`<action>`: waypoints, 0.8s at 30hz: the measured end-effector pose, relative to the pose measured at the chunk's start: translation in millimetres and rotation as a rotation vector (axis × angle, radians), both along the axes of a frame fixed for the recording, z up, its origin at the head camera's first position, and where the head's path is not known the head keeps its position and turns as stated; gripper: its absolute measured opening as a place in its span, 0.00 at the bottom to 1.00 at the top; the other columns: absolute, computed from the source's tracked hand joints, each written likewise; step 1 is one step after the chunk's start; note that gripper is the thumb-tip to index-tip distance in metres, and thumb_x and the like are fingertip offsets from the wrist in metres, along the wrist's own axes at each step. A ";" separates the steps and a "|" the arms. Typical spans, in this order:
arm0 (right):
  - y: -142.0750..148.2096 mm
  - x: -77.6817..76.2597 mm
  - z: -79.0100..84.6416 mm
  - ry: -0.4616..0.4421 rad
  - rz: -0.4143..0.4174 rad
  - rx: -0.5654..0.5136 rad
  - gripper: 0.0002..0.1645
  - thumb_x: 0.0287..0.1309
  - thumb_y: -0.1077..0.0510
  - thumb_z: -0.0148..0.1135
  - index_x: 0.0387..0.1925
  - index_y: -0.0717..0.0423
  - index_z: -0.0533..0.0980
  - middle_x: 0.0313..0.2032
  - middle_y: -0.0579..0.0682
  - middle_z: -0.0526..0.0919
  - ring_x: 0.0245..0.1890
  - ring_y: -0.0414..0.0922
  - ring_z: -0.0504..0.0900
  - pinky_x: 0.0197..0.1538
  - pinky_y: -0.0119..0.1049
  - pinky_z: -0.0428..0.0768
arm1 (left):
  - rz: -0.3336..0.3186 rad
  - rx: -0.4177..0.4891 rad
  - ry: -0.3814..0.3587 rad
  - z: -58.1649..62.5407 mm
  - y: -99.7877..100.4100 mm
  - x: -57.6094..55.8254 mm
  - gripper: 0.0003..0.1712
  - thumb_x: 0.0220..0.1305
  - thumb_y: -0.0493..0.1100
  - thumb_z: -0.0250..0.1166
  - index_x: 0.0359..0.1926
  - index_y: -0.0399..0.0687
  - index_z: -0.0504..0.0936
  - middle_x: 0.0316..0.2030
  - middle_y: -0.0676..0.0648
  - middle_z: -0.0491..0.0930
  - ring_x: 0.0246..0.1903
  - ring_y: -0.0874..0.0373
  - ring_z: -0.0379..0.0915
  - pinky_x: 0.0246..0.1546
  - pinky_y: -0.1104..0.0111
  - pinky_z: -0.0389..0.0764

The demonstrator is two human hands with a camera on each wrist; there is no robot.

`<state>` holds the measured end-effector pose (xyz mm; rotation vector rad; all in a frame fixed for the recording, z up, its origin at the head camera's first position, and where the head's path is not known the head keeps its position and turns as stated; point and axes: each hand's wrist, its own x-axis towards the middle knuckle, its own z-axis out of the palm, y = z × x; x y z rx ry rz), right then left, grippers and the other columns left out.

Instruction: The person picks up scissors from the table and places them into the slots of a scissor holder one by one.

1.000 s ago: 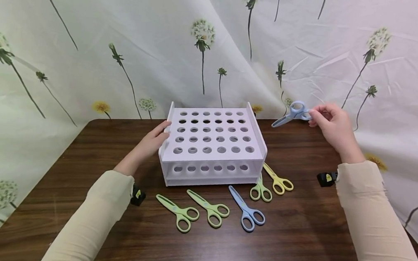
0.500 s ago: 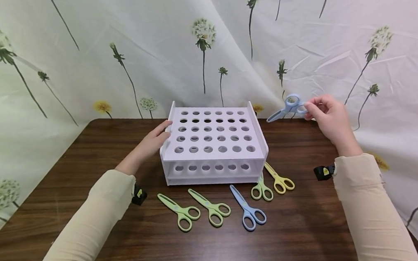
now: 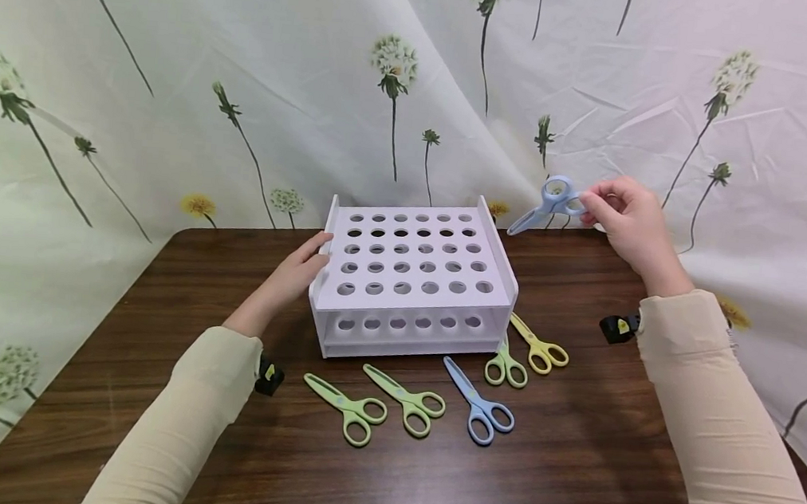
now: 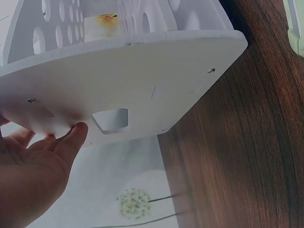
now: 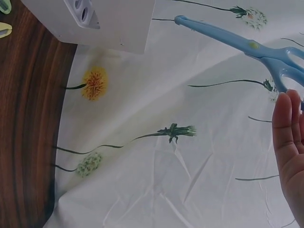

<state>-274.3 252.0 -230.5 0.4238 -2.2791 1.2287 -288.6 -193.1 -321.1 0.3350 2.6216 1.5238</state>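
My right hand (image 3: pixel 629 224) pinches a pair of light blue scissors (image 3: pixel 546 204) by one finger loop, above the table's back right part. Their tips point down and left, toward the rack; in the right wrist view the shut blades of the scissors (image 5: pixel 223 35) stretch across the curtain. A white rack (image 3: pixel 406 305) with rows of round holes stands mid-table, its holes unfilled. My left hand (image 3: pixel 289 274) touches the rack's left side panel. In the left wrist view, the fingers (image 4: pixel 71 142) lie against that panel's outer face, near a cutout.
Two green scissors (image 3: pixel 340 401) (image 3: pixel 401 397) and one blue pair of scissors (image 3: pixel 472 396) lie in front of the rack. Another green pair (image 3: pixel 505 365) and a yellow pair (image 3: pixel 535 344) lie at its right front corner, blades partly hidden. A dandelion-print curtain (image 3: pixel 282 73) hangs behind the table.
My right hand has moved left and slightly up with the blue scissors, bringing them nearer the rack. My left hand, the rack and the scissors on the table stay put.
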 end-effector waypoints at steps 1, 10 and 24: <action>-1.4 0.3 0.5 0.002 0.010 -0.008 0.11 0.59 0.59 0.59 0.33 0.67 0.75 0.28 0.45 0.75 0.22 0.31 0.77 0.28 0.23 0.70 | -0.001 0.000 -0.002 0.3 0.0 0.1 0.30 0.71 0.45 0.40 0.71 0.47 0.48 0.70 0.42 0.41 0.66 0.44 0.40 0.60 0.48 0.48; -10.0 -0.9 0.0 -0.012 0.080 -0.056 0.10 0.59 0.62 0.59 0.33 0.69 0.75 0.29 0.46 0.73 0.22 0.32 0.77 0.30 0.23 0.75 | 0.000 0.037 -0.053 18.7 6.8 14.0 0.29 0.71 0.40 0.41 0.71 0.41 0.48 0.70 0.38 0.40 0.66 0.41 0.39 0.60 0.47 0.47; -18.0 -0.9 0.9 -0.049 0.146 -0.053 0.12 0.60 0.65 0.56 0.35 0.76 0.72 0.30 0.47 0.71 0.23 0.33 0.77 0.31 0.24 0.75 | -0.001 0.020 -0.017 9.3 4.1 6.8 0.29 0.71 0.43 0.41 0.71 0.45 0.49 0.70 0.41 0.40 0.66 0.43 0.40 0.61 0.49 0.47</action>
